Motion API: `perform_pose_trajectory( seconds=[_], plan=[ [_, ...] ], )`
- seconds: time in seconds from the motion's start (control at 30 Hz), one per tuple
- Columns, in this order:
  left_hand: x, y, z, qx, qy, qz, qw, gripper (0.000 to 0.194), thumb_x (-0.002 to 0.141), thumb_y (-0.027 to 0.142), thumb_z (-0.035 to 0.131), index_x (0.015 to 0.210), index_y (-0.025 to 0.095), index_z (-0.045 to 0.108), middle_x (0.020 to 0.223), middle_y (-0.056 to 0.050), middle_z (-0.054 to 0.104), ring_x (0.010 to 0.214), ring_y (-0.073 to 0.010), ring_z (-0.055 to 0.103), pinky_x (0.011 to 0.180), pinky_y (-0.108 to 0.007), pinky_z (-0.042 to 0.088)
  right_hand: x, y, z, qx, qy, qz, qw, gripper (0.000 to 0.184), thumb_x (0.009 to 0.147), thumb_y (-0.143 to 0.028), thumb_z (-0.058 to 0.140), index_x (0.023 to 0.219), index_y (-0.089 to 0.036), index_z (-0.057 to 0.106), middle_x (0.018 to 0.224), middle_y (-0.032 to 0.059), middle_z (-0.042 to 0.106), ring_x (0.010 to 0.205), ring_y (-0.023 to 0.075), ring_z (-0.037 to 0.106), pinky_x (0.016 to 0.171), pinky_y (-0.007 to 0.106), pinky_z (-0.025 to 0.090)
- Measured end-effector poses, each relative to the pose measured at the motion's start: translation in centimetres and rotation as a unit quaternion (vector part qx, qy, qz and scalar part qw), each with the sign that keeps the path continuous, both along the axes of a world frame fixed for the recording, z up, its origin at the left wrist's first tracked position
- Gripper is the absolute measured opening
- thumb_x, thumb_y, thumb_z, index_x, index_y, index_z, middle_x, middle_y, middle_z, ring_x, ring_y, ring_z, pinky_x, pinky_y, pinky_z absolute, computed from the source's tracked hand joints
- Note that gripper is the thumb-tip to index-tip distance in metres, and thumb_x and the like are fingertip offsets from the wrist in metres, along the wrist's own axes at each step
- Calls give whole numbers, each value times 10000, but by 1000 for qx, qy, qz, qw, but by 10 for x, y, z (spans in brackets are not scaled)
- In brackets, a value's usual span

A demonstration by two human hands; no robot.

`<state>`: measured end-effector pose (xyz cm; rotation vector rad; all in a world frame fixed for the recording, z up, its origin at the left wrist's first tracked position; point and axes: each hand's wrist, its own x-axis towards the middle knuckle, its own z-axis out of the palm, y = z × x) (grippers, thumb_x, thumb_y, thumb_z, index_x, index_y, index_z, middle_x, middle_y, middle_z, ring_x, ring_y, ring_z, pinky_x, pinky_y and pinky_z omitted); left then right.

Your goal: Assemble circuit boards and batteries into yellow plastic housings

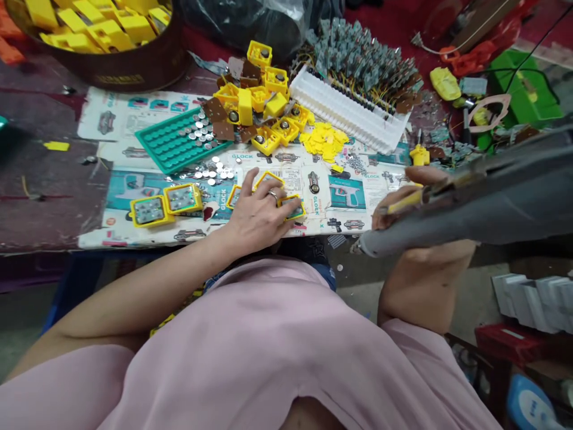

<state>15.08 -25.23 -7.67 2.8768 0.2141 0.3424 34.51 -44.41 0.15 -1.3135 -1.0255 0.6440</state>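
Left hand (257,216), centre of frame: fingers were spread over three yellow cases (296,216); whether it gripped any could not be told. Right hand (400,196), right of frame: was wrapped around a grey tool (447,212), tip leftward. Filled pair of cases (154,223): lay left of centre. Teal tray (163,143), upper left: bore silver discs (206,138). White rack (344,110), upper right: held wired parts (362,57).

At centre, bare left hand (256,216) over small yellow plastic boxes (295,209); right of frame, right hand (393,202) partly behind long grey cylindrical tool (474,200)
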Motion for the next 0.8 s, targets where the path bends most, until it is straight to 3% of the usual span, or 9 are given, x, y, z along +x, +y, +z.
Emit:
perform_pose_trajectory(
  seconds=[0.1,0.17,0.3,0.37,0.5,0.57,0.67,0.8],
  plan=[
    [9,8,15,-15,-5,-4,1000,388,913,527,532,1148,256,679,1277,-87,652,1309,-328,491,1160,-626,251,7,16,-9,118,-24,51,991,556,572,-479,812,1103,-363,693,542,-62,529,440,125,461,393,258,356],
    [25,12,27,-12,17,-1,1000,350,935,471,499,1124,256,700,1285,-68,658,1250,-302,532,1099,-573,331,8,23,-16,148,0,30,989,416,644,-533,745,1018,-375,656,470,-87,427,399,117,394,404,254,351],
    [71,16,40,28,148,-5,989,325,949,282,430,1041,228,737,1032,-65,741,1026,-251,634,926,-478,432,2,20,-26,40,53,-74,995,589,592,-744,698,1045,-393,561,500,-72,492,518,190,550,567,369,516],
    [91,16,40,45,191,-20,980,300,925,307,484,1072,219,732,1033,-75,741,1019,-266,654,835,-429,459,2,12,-27,14,79,-57,995,653,602,-766,676,1134,-413,540,506,-76,521,487,195,550,545,385,522],
    [114,17,30,53,217,-27,974,290,864,335,574,1067,201,732,1095,-105,728,1025,-332,678,747,-391,483,4,1,-24,41,130,34,990,502,768,-578,667,1228,-419,544,507,-93,531,340,130,426,387,283,424],
    [119,19,25,55,215,-17,975,283,870,306,557,1047,175,736,1084,-124,730,1027,-347,683,757,-397,494,3,1,-24,54,139,-13,989,470,778,-554,677,1205,-382,580,505,-94,524,327,112,404,351,250,377],
    [121,22,24,56,180,4,982,300,892,304,541,1050,130,728,1070,-162,727,1046,-360,684,797,-419,510,-2,13,-26,45,126,-143,981,532,723,-616,715,1147,-309,617,489,-104,486,342,97,413,360,242,367],
    [118,27,39,41,90,2,995,362,932,371,502,1112,134,707,1079,-165,724,1031,-327,694,800,-421,545,-4,40,-29,24,96,-229,969,586,705,-662,717,1104,-247,610,500,-109,495,374,81,451,394,234,392]
  ],
)
